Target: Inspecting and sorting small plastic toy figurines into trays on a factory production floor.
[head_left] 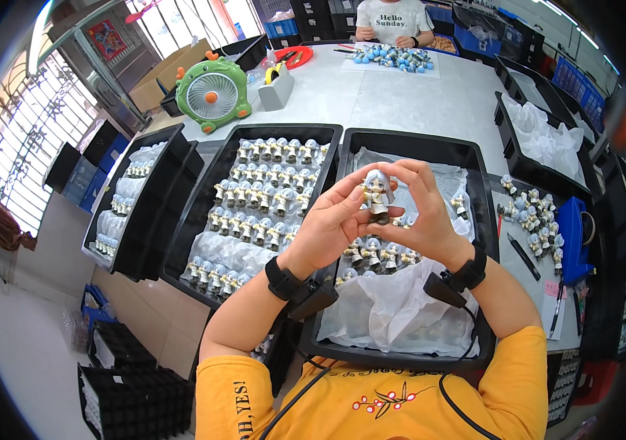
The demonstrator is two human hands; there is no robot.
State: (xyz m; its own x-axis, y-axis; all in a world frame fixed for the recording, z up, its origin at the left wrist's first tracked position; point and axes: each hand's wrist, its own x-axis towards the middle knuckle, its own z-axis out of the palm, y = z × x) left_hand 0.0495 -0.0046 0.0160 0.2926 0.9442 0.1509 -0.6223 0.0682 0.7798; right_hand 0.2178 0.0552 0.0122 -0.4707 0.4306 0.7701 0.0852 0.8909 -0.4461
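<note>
Between my two hands a small figurine with pale hair and a white outfit stands upright, facing me. My left hand grips it from the left, thumb and fingers at its side and base. On the other side, my right hand curls round with fingertips at its head and base. Both hands are over a black tray lined with white tissue, where more such figurines lie partly hidden by my hands. To the left, a second black tray holds rows of similar figurines.
A green fan and a tape dispenser stand at the back left. Loose figurines, a black pen and a blue box-shaped tool lie at right. Across the table, a person sits behind a pile of blue pieces.
</note>
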